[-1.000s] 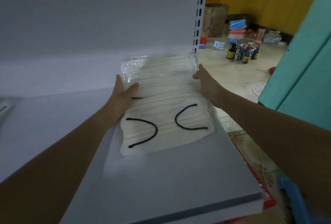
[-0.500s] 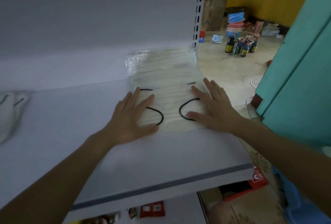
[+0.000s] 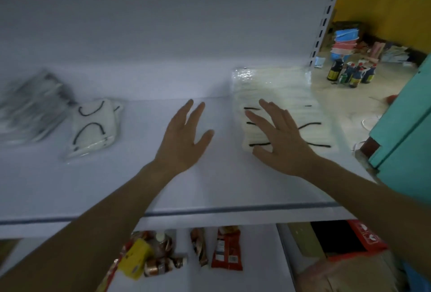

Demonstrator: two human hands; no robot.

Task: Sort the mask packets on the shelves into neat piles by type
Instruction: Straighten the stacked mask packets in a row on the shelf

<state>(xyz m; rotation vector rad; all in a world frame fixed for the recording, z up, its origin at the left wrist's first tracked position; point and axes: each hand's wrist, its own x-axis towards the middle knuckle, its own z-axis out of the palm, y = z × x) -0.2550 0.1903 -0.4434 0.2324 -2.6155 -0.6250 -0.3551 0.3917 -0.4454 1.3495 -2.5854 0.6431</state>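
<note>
Head view: on the matte white metal shelf [image 3: 210,193], a blurred, crinkly grey pile [image 3: 30,107] lies far left. Just beside it is a folded white mask packet [image 3: 93,128] with black loops. The left hand [image 3: 182,142], fingers straight and slightly apart, is over bare shelf. The right hand [image 3: 282,142], fingers spread, lies flat on the glossy-wrapped white pile [image 3: 275,86] at the shelf's right end. Beyond are a pale floor [image 3: 338,100], bottles [image 3: 352,74] and a yellow wall [image 3: 384,0].

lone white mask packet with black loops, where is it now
In the head view the lone white packet lies left on the shelf, just right of the blurred grey pile and left of the left hand.
</note>
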